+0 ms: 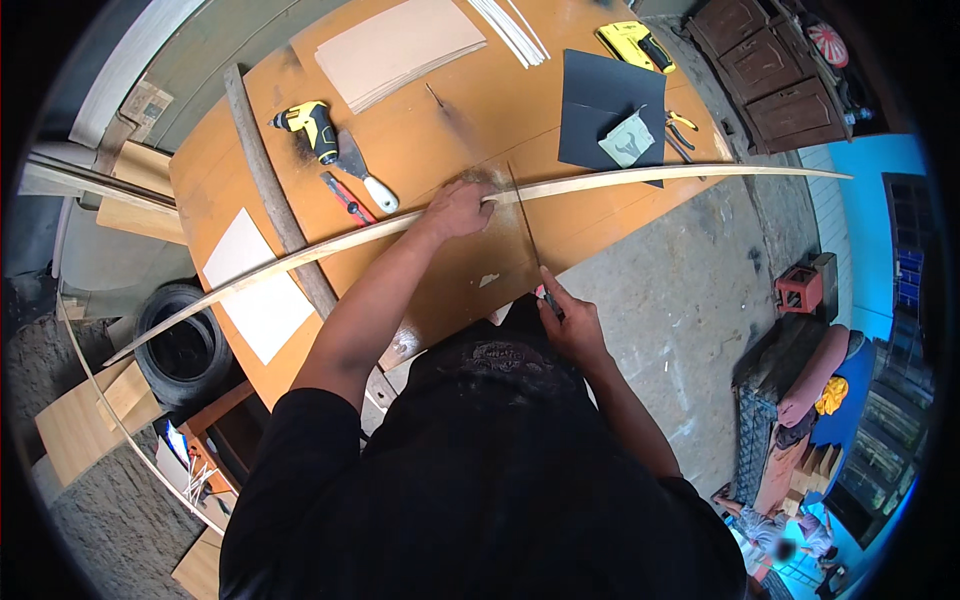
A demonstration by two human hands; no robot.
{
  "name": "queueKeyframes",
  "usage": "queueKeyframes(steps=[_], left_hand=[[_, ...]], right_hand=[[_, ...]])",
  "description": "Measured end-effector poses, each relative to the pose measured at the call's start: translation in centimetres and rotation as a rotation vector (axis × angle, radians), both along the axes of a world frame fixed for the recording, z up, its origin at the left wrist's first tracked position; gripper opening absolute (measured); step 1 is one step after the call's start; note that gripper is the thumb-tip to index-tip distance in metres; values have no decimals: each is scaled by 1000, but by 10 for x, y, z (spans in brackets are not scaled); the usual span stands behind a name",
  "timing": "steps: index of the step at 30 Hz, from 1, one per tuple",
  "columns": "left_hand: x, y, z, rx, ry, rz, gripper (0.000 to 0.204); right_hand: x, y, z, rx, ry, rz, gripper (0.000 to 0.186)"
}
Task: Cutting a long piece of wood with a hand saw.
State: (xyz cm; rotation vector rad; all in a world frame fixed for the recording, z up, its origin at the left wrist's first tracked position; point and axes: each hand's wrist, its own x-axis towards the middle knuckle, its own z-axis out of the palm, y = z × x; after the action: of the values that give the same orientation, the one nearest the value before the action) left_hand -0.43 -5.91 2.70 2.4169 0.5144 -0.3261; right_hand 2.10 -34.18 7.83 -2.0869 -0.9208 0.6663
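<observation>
A long, thin wooden strip (600, 182) lies across the orange-brown tabletop (440, 285) and reaches past it on both sides. My left hand (463, 208) presses down on the strip near its middle, fingers curled over it. Just right of that hand, a handsaw's narrow blade (526, 222) crosses the strip. My right hand (577, 325) grips the saw's handle close to the table's near edge, in front of my body. Pale sawdust is spread around the blade. Whether the blade has cut into the wood I cannot tell.
Beyond the strip lie a yellow-black cordless drill (318, 130), a putty knife (378, 190), a red utility knife (346, 198), stacked brown sheets (400, 50), a black folder (590, 110), pliers (682, 122) and a yellow tool (634, 46). A tyre (180, 345) stands left; people (775, 535) are far right.
</observation>
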Motion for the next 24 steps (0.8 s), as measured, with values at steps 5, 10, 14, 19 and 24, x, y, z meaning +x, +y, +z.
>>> queueKeyframes(steps=[5,10,14,19,24], left_hand=[[5,11,-10,-78,7,16,38],[19,26,-23,-118,75,-19,44],[27,25,-20,-207,165,13,48],[31,37,-43,-417,178,128,44],[36,39,-40,-556,246,120,34]], right_hand=[[0,2,-4,-32,8,75,52],[2,4,-14,-5,-26,98,52],[3,4,-9,-40,-19,95,50],[10,16,-10,-72,-3,127,51],[-1,-4,-25,-54,-33,118,51]])
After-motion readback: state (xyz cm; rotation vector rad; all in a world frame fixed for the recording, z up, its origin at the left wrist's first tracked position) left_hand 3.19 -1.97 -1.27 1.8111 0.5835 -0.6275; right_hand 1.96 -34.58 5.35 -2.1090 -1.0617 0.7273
